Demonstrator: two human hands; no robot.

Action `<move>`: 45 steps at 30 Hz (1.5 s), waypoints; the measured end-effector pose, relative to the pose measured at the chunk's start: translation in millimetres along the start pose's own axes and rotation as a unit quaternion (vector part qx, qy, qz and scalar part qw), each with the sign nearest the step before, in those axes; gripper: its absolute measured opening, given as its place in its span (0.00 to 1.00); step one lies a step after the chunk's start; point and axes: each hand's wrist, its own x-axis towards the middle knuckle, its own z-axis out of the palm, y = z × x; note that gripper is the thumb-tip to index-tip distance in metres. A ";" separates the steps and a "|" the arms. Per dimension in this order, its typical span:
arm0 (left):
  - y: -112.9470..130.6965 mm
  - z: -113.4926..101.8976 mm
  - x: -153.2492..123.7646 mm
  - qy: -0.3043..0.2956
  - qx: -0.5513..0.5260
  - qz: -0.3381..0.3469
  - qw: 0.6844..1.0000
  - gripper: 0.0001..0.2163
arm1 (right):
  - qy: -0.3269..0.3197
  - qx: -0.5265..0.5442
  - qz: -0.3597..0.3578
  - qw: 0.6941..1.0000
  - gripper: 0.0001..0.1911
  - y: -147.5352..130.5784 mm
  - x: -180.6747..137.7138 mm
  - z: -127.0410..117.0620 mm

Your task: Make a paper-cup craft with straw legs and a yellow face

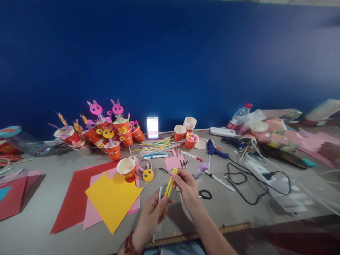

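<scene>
Pinched between both hands, lower centre of frame: yellow strips (171, 183), apparently paired or doubled, upper end gripped by the right hand (187, 187), lower end by the left hand (154, 210); a pale stick (160, 193) is also held in the left. Decorated cups (113, 154) are grouped at middle left, pink rabbit heads (117, 109) and smaller faces raised on stalks; these are judged done. Current piece is judged partway: a yellow face (148, 175) with eyes already on is laid up-left of the hands, and in the nearby cup (126, 170), stood at the top of the coloured sheets, no raised head is seen. No join between yellow strips and face or cup is seen. Spare material appears left: yellow sheet (111, 198) at lower left, loose strips (159, 145) at centre. Glue gun (216, 150) is set down right of centre, untouched; scissors (205, 194) are placed right of the right hand. Gluing inside the cup: cannot be told.
</scene>
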 end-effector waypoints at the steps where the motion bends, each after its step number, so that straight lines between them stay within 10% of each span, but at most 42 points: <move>1: 0.3 -0.2 0.2 -0.001 -0.014 -0.013 1.000 0.25 | -0.001 0.000 0.002 1.000 0.14 0.3 0.5 -0.2; 19: 16.6 -3.8 -4.2 0.003 -0.120 -0.110 0.987 0.22 | -0.013 -0.004 0.017 1.000 0.16 4.7 3.7 -1.1; 28: 21.8 -12.4 6.4 0.008 -0.005 -0.002 1.000 0.20 | -0.090 -0.068 0.038 0.993 0.19 5.2 -3.4 5.3; 34: 21.9 -13.3 17.4 0.048 -0.026 0.012 0.998 0.21 | -0.162 -0.310 -0.036 0.936 0.26 5.6 24.6 6.2; 45: 6.7 -21.8 29.5 0.050 -0.223 -0.055 0.972 0.20 | 0.003 -0.622 -0.077 0.779 0.16 21.0 161.8 0.7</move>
